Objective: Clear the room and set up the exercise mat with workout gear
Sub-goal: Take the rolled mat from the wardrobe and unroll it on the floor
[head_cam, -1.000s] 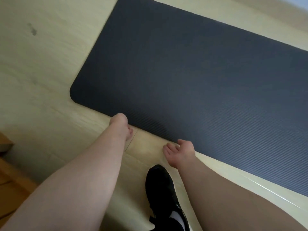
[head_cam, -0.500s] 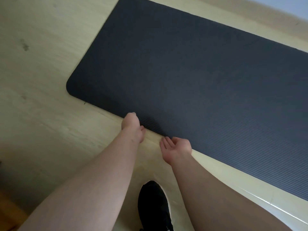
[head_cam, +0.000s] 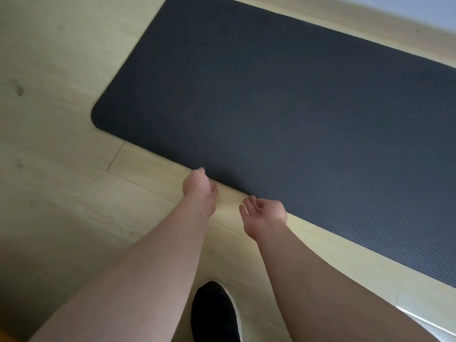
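A dark grey ribbed exercise mat (head_cam: pixel 283 99) lies flat and unrolled on the pale wooden floor, running from the left centre to the right edge. My left hand (head_cam: pixel 199 185) reaches down to the mat's near long edge. Its fingers point down at that edge and are mostly hidden behind the back of the hand. The mat is not lifted there. My right hand (head_cam: pixel 264 213) hovers palm up just short of the same edge, fingers loosely curled, holding nothing.
My black shoe with a white sole (head_cam: pixel 214 314) stands on the floor between my forearms. Pale wood flooring (head_cam: pixel 61 156) surrounds the mat. A light wall strip (head_cam: pixel 424 8) shows at the top right.
Both hands have eased back from the mat's edge and my right hand has turned palm up. The view has shifted, so the mat's corner sits farther left.
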Available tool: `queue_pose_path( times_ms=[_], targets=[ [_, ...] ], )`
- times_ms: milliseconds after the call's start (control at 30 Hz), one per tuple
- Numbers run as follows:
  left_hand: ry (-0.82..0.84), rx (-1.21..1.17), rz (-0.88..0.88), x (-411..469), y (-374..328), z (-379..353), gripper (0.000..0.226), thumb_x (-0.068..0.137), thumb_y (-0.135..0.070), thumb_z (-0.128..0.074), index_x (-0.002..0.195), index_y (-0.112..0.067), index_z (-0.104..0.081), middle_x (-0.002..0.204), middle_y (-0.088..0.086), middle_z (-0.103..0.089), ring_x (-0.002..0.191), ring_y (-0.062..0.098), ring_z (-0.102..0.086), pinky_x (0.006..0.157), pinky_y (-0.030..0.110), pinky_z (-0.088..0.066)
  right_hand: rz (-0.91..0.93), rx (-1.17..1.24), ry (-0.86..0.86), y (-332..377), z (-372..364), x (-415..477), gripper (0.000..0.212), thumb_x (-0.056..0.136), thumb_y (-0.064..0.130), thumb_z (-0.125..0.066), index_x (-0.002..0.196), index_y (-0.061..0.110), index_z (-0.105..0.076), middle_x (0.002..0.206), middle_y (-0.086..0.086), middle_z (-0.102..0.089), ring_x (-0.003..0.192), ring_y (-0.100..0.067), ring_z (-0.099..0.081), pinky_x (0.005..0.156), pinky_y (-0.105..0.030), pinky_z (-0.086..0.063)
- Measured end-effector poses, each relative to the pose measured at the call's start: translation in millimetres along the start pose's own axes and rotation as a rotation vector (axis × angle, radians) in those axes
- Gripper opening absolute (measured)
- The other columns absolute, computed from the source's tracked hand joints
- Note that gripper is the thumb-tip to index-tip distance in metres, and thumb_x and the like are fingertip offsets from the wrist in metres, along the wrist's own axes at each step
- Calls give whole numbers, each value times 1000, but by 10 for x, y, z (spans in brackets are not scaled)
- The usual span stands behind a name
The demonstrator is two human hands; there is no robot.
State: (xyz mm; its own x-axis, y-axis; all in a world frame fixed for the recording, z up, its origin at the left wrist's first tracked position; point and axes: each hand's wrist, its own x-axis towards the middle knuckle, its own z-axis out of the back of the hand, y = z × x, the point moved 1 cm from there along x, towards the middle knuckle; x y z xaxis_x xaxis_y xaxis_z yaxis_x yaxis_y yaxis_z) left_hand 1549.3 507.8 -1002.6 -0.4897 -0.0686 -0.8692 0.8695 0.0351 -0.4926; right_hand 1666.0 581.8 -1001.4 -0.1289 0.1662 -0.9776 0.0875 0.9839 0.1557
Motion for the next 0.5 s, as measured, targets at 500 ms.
queue_pose_path(
  times_ms=[500],
  targets=[
    [-193, 262, -34, -307, 540, -525, 20, 99, -16, -48, 85, -7, -60, 82, 7, -65, 84, 25, -66, 87, 38, -56, -20, 1, -179, 501, 501, -1, 39, 100, -1, -32, 130, -8, -56, 134, -17, -62, 127, -29, -60, 110, -42, -47]
  ],
)
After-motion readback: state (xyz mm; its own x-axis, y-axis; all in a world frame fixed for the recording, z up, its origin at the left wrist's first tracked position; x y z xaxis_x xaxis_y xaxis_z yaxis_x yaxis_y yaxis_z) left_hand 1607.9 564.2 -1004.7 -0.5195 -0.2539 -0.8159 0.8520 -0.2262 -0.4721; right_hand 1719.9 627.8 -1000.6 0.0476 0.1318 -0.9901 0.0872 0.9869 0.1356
